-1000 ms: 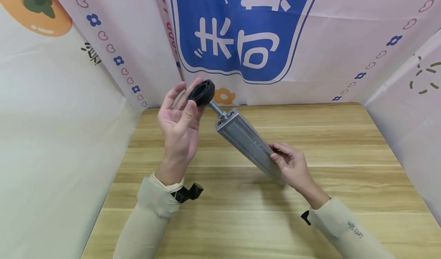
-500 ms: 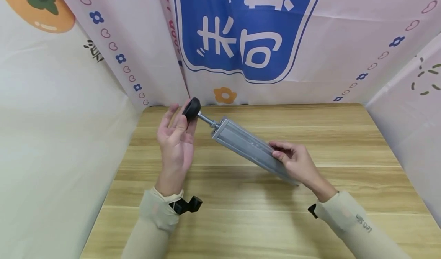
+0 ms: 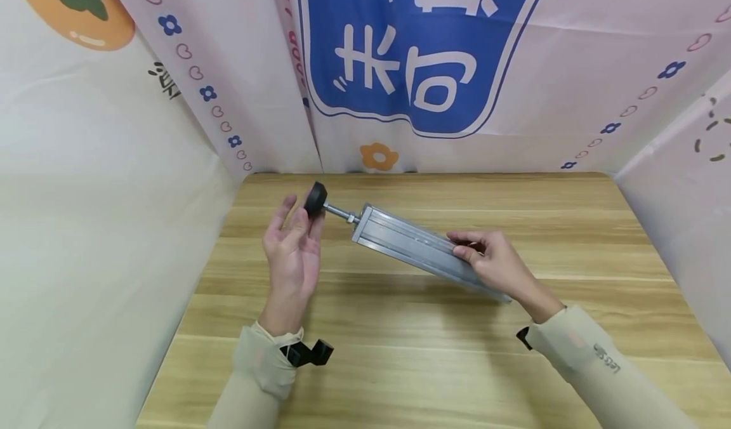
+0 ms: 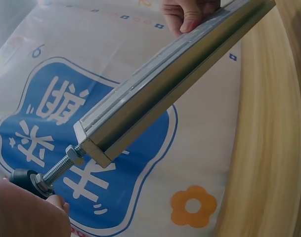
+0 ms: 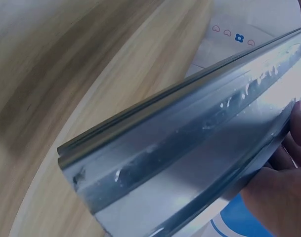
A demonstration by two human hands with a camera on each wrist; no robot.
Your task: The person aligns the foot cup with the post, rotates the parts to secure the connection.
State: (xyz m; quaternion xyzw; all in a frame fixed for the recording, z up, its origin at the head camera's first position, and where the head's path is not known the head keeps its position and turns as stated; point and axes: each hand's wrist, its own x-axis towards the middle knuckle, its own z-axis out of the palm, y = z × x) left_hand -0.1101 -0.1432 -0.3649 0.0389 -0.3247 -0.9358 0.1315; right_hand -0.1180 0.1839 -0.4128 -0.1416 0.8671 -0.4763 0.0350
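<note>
A grey metal profile bar [image 3: 414, 246] slants across the middle of the head view, its right end lower. From its left end sticks a threaded rod [image 3: 341, 213] with a nut, ending in a round black foot [image 3: 316, 199]. My left hand [image 3: 292, 251] pinches the black foot between thumb and fingers. Toward the bar's other end, my right hand [image 3: 493, 264] grips it, thumb on the near face. The left wrist view shows the threaded rod [image 4: 61, 168] and nut close up, with the black foot [image 4: 24, 180] partly hidden behind the hand.
The wooden table [image 3: 400, 365] lies below the bar. White printed cloth [image 3: 514, 99] rises as a wall along the table's back edge, with more cloth on the left and right sides. A small black camera [image 3: 311, 353] is strapped to the left wrist.
The bar has swung to a flatter slant, its foot end coming down and slightly left, its other end shifting right. Both hands have kept their hold and moved with it.
</note>
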